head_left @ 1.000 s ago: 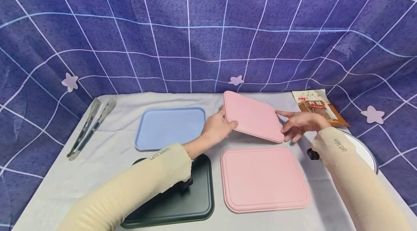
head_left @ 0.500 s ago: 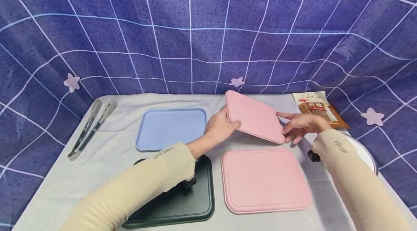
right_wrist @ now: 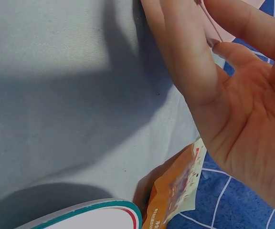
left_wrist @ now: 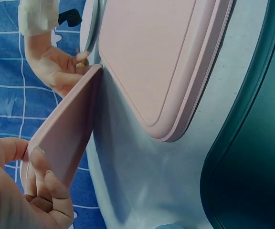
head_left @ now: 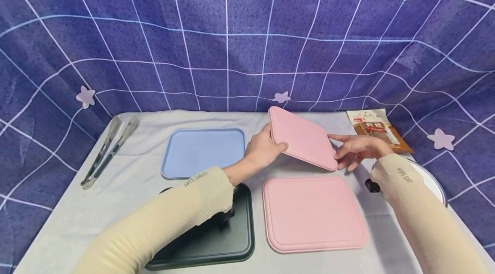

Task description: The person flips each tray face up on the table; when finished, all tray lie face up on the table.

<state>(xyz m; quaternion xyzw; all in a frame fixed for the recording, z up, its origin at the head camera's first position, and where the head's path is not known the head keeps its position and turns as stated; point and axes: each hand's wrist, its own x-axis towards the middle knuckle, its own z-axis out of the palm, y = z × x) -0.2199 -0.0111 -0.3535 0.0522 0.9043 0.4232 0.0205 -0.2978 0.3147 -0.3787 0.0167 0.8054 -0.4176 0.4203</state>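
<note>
My left hand [head_left: 264,147] grips the left end of a smaller pink tray [head_left: 303,138], thumb on the near edge and fingers behind. The tray leans with its left end raised and its right corner low, close over the table. My right hand [head_left: 357,149] is at its right edge, fingers spread and fingertips right at the rim. In the left wrist view the left hand [left_wrist: 27,181] pinches the tray's end [left_wrist: 63,138]. The right wrist view shows the right palm [right_wrist: 257,109] with part of the pink tray behind the fingers. A larger pink tray [head_left: 315,214] lies flat just in front.
Behind my left forearm lies a blue tray [head_left: 205,151]; partly under the sleeve is a dark green one [head_left: 216,244]. Tongs [head_left: 110,151] lie at the far left. A brown food packet [head_left: 379,130] and a white round rimmed dish [head_left: 427,179] sit right, the dish half hidden by my arm.
The smaller pink tray and my left hand have shifted slightly to the right in the head view. The right hand keeps its place at the tray's edge.
</note>
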